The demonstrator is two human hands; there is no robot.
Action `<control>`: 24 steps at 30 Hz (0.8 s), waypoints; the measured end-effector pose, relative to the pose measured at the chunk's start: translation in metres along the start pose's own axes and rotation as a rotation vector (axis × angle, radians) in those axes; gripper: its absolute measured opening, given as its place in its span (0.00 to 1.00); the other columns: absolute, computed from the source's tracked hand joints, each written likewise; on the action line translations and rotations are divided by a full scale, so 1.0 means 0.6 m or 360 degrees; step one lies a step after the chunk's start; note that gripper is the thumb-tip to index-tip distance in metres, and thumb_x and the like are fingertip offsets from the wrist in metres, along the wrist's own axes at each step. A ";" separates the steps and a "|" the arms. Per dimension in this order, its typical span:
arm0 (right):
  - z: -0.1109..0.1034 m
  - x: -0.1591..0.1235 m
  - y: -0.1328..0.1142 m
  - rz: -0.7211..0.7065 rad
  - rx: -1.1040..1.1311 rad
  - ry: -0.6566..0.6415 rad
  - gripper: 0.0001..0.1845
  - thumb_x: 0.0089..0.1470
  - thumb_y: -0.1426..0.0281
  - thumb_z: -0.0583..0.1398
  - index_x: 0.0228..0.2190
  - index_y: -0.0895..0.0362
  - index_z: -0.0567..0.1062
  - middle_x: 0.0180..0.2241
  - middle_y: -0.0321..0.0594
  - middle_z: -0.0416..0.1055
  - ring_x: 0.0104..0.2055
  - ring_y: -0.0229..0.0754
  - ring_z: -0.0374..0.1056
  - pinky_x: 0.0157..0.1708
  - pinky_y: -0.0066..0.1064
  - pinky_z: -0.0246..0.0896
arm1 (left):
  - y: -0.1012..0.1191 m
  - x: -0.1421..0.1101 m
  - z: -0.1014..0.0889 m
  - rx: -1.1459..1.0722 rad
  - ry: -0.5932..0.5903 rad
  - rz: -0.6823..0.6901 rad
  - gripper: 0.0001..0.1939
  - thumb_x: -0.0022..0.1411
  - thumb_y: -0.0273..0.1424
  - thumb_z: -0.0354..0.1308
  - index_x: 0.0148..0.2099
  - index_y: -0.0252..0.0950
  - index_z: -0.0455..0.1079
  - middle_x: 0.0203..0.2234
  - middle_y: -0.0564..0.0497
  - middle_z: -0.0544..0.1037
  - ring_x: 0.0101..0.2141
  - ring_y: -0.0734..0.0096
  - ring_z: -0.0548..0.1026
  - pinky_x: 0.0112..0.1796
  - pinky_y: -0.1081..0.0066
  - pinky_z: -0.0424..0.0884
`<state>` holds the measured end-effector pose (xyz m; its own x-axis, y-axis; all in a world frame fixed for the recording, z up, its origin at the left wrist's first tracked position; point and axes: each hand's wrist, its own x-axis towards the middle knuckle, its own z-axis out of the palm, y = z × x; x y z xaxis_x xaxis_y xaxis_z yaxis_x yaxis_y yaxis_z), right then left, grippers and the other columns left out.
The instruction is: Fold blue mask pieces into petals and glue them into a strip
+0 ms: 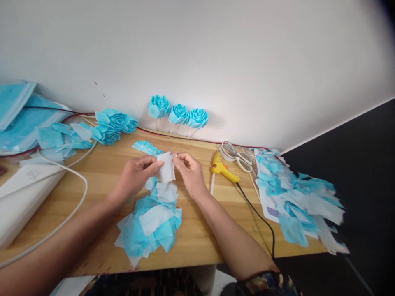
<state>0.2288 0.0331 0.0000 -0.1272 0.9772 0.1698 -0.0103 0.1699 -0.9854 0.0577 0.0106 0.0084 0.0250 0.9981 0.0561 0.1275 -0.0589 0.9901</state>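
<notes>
Between my two hands is a small white fabric piece [167, 167], held up above the table. My left hand [138, 174] pinches its left edge between thumb and fingers. At its upper right corner, my right hand [190, 172] grips it, and the edge there looks folded or curled over. Beneath lies a loose pile of blue and white fabric pieces [156, 222]. Just behind my hands sits a row of folded blue petals [146, 147].
Three blue fabric flowers [179, 114] on sticks lean against the wall; more flowers [112, 125] lie left. A yellow glue gun [222, 168], scissors [242, 158] and fabric scraps [288, 193] are right. A white cable [83, 193] crosses a white box [26, 193].
</notes>
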 end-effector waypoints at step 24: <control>0.008 -0.005 0.008 0.0331 0.0267 -0.0445 0.53 0.44 0.64 0.70 0.66 0.46 0.51 0.43 0.38 0.77 0.41 0.43 0.75 0.39 0.35 0.72 | 0.017 -0.008 0.004 0.0141 -0.0003 0.0040 0.14 0.54 0.39 0.60 0.22 0.37 0.68 0.17 0.55 0.68 0.22 0.73 0.64 0.24 0.74 0.59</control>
<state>0.2244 0.0302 -0.0054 -0.4088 0.9124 -0.0206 -0.1149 -0.0738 -0.9906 0.0610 0.0054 0.0180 0.0312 0.9963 0.0806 0.2142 -0.0854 0.9731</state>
